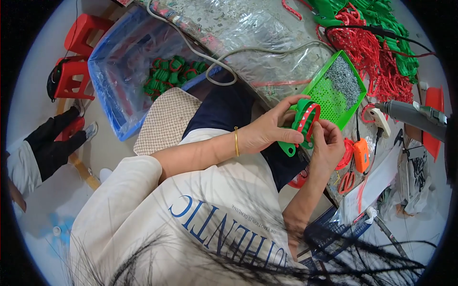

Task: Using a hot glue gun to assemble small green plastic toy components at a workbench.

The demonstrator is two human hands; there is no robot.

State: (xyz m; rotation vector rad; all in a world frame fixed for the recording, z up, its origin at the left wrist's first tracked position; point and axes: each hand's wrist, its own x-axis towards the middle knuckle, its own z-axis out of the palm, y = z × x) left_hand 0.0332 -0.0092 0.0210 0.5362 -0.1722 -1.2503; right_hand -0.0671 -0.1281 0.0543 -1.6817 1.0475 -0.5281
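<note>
My left hand (267, 126), with a gold bangle at the wrist, is closed around a green plastic piece with a red strip of white teeth, like a toy crocodile's jaws (305, 117). Its thumb presses on the lower green part, which ends in a small ringed tab. From the other side, my right hand (328, 148) pinches the red toothed edge between thumb and fingers. Just beyond both hands a green perforated tray (324, 95) holds a heap of small grey metal parts (343, 81).
Left, a blue plastic-lined bin (114, 71) contains several green-and-red pieces (174, 71). Red strips (353, 43) and green parts (400, 52) pile at the far right. A grey power screwdriver (415, 114), an orange device (361, 155) and scissors (347, 182) lie right. A cable (267, 49) crosses the table.
</note>
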